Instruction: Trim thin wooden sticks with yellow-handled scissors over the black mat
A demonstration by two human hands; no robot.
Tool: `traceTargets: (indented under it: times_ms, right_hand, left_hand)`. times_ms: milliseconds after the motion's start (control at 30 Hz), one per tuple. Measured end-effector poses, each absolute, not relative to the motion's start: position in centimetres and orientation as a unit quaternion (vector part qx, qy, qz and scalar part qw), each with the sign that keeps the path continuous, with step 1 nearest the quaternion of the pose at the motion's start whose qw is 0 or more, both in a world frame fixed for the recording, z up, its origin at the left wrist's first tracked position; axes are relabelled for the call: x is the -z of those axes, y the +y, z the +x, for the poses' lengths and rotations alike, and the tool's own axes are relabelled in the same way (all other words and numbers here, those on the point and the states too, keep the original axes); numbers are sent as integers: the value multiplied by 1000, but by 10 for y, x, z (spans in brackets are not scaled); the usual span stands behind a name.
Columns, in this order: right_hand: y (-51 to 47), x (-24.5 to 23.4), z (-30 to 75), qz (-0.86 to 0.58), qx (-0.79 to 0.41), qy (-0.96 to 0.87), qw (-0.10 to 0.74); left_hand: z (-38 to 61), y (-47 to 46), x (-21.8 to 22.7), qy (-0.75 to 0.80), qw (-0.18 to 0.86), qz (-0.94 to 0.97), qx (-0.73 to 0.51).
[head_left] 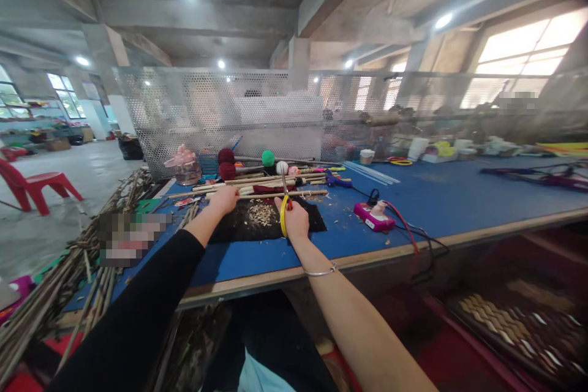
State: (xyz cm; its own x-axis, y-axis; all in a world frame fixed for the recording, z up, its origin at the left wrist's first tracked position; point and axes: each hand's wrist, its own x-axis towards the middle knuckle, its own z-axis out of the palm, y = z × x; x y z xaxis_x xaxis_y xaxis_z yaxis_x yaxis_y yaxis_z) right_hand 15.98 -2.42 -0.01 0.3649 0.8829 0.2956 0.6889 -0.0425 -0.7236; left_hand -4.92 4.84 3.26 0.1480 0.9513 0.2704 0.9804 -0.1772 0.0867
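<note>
My left hand [223, 199] is closed round a thin wooden stick [301, 193] that lies left to right across the blue table [441, 202]. My right hand [294, 220] grips yellow-handled scissors [284, 208], whose blades point up at the stick. Under both hands lies a dark cloth [239, 229] with a small heap of wood shavings [261, 212]. Just behind the stick lie more sticks [257, 181] tipped with yarn balls, dark red [226, 163], green [268, 158] and white.
A pink glue gun [374, 217] with a red and black cable sits right of the cloth. A pile of rough sticks [59, 275] slopes along the table's left end. A perforated metal screen [206, 110] backs the table. A red plastic chair [32, 184] stands at left.
</note>
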Motion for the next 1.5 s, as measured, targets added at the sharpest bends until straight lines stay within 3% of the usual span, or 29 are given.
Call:
traceTargets:
  times_ms: [167,367,533,700,933,1500]
  right_hand:
    - [-24,0,159,-710,-117,-560,410]
    - [-25,0,153,-698,-94,-617,353]
    - [-29,2,149,-656,-72,-678,324]
    - [-31,6,144,-620,-67,-720,305]
    - [-29,10,142,-552,-99,-752,346]
    - [-26,12,144,-550,-117,-752,342]
  left_hand:
    - [-16,30,-29,-600,-49,-743,292]
    - [-1,-2,-1,-516,-361,-581,516]
    - [-11,-14,15,-414,-517,-512,547]
    - [-16,-15,14,-423,-540,-470,556]
    - [-9,-21,10,-424,-549,-477,540]
    - [-6,-22,14,-404,-549,-496,537]
